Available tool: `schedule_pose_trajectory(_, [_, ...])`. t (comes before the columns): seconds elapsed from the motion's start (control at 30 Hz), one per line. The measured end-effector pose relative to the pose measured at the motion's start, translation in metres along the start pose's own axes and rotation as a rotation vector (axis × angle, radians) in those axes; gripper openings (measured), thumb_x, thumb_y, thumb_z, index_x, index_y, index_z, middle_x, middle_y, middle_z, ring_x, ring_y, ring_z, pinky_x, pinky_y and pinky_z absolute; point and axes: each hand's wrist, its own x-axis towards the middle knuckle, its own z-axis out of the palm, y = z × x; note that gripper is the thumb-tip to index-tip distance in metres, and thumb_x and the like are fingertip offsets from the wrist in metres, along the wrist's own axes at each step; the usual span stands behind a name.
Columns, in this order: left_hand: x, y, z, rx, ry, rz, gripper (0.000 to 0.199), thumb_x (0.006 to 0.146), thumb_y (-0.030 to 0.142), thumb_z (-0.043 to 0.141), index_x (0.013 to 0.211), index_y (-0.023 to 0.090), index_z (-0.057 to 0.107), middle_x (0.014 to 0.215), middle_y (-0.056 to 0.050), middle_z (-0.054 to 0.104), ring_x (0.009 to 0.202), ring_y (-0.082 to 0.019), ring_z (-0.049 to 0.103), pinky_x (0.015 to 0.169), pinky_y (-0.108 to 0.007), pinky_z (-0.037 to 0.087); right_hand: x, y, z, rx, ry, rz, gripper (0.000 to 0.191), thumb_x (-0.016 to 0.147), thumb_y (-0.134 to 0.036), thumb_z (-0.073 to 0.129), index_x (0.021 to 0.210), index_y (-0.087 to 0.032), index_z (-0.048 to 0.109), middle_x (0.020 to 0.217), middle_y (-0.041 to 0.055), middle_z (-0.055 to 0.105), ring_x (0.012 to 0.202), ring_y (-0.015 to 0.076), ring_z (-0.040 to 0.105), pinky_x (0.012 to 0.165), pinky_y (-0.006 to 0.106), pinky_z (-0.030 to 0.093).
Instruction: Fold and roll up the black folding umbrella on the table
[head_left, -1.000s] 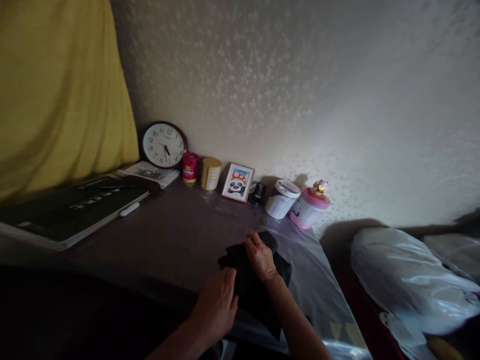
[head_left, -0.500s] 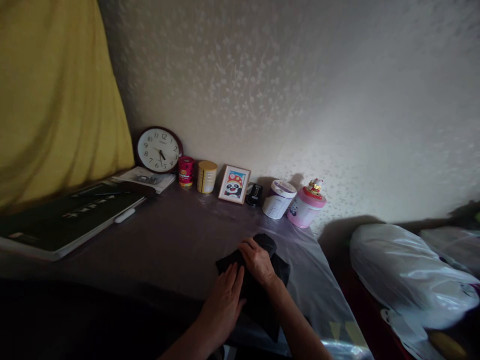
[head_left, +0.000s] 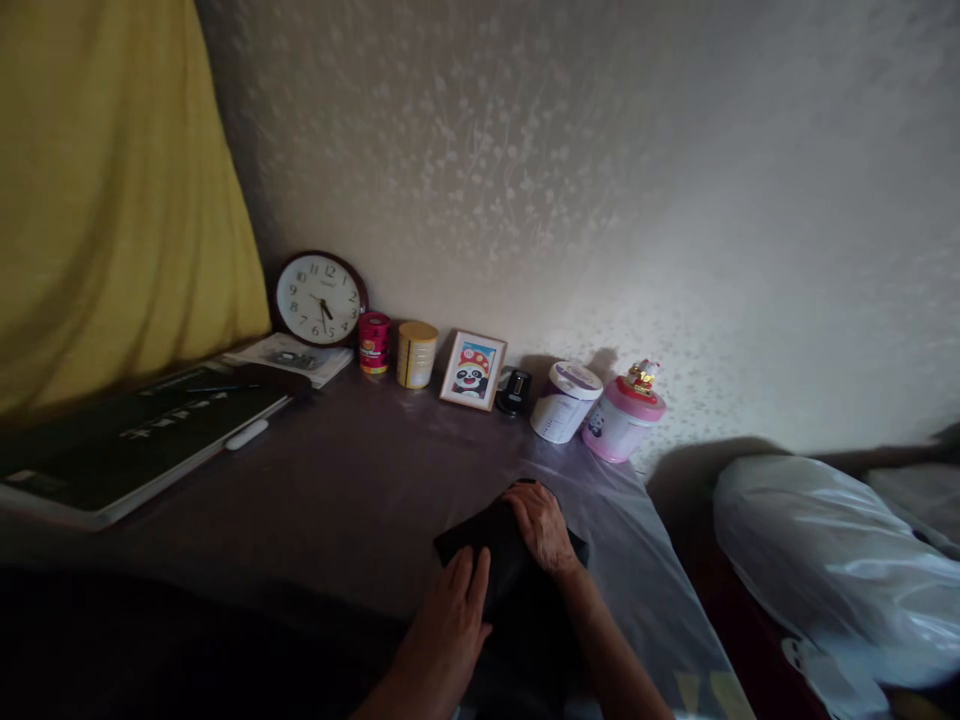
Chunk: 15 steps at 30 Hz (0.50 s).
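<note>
A black cloth (head_left: 504,565) lies near the front edge of the table, its details lost in the dark. On its left side rests my left hand (head_left: 454,615), fingers stretched out and flat. My right hand (head_left: 541,522) lies over the cloth's upper right part, its fingers bent slightly over the far edge and apart from my left hand. Part of the cloth is hidden under both hands and my right forearm.
Along the wall stand a clock (head_left: 321,298), a red can (head_left: 374,343), a yellow can (head_left: 417,356), a framed panda picture (head_left: 473,371), a white tub (head_left: 564,403) and a pink tub (head_left: 621,422). A dark green book (head_left: 165,435) lies left; plastic bags (head_left: 832,550) sit right.
My right hand has moved right and slightly down over the cloth, away from my left hand. The cloth's top has changed shape. The view has shifted slightly.
</note>
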Motion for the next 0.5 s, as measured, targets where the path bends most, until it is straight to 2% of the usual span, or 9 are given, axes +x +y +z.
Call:
schedule_pose_trajectory(0.13, [0.001, 0.001, -0.003, 0.010, -0.025, 0.000, 0.076, 0.072, 0.007, 0.058, 0.139, 0.012, 0.022, 0.132, -0.019, 0.047, 0.118, -0.029, 0.049, 0.094, -0.042, 0.046, 0.011, 0.034, 0.001, -0.042, -0.025, 0.078, 0.036, 0.095, -0.021, 0.029, 0.097, -0.026, 0.065, 0.093, 0.0018, 0.070, 0.094, 0.0154, 0.062, 0.085, 0.031, 0.047])
schedule_pose_trajectory(0.23, [0.003, 0.004, -0.008, 0.004, -0.082, -0.032, 0.073, 0.071, 0.004, 0.056, 0.137, 0.011, 0.026, 0.130, -0.019, 0.048, 0.117, -0.029, 0.050, 0.094, -0.041, 0.046, 0.011, 0.045, -0.005, -0.091, 0.030, 0.157, 0.037, 0.094, -0.023, 0.029, 0.092, -0.024, 0.066, 0.084, 0.0059, 0.070, 0.080, 0.0174, 0.065, 0.072, 0.029, 0.050])
schedule_pose_trajectory(0.3, [0.003, 0.006, -0.011, -0.012, -0.104, -0.041, 0.071, 0.072, 0.005, 0.056, 0.137, 0.010, 0.026, 0.130, -0.020, 0.048, 0.117, -0.029, 0.049, 0.094, -0.041, 0.046, 0.003, 0.038, -0.013, -0.124, 0.091, 0.202, 0.036, 0.094, -0.024, 0.029, 0.093, -0.022, 0.065, 0.086, 0.0088, 0.069, 0.082, 0.0199, 0.064, 0.075, 0.034, 0.050])
schedule_pose_trajectory(0.37, [0.003, 0.006, -0.012, -0.033, -0.099, -0.038, 0.070, 0.074, 0.007, 0.054, 0.138, 0.011, 0.025, 0.131, -0.020, 0.047, 0.118, -0.029, 0.049, 0.094, -0.041, 0.045, -0.009, 0.021, -0.018, -0.117, 0.146, 0.196, 0.034, 0.095, -0.025, 0.030, 0.101, -0.020, 0.062, 0.098, 0.0097, 0.068, 0.093, 0.0206, 0.062, 0.085, 0.039, 0.047])
schedule_pose_trajectory(0.43, [0.002, 0.004, -0.011, -0.052, -0.086, -0.037, 0.069, 0.076, 0.010, 0.053, 0.139, 0.013, 0.023, 0.132, -0.019, 0.047, 0.118, -0.029, 0.048, 0.094, -0.042, 0.045, -0.021, 0.000, -0.019, -0.025, 0.150, 0.067, 0.030, 0.094, -0.025, 0.034, 0.108, -0.019, 0.060, 0.106, 0.0089, 0.066, 0.105, 0.0198, 0.057, 0.094, 0.040, 0.044])
schedule_pose_trajectory(0.5, [0.000, 0.002, -0.012, -0.073, -0.093, -0.043, 0.069, 0.077, 0.012, 0.051, 0.139, 0.015, 0.022, 0.134, -0.019, 0.045, 0.120, -0.029, 0.047, 0.095, -0.043, 0.043, -0.026, -0.015, -0.016, 0.010, 0.074, -0.037, 0.029, 0.093, -0.024, 0.038, 0.112, -0.021, 0.059, 0.111, 0.0076, 0.065, 0.112, 0.0197, 0.054, 0.098, 0.043, 0.040])
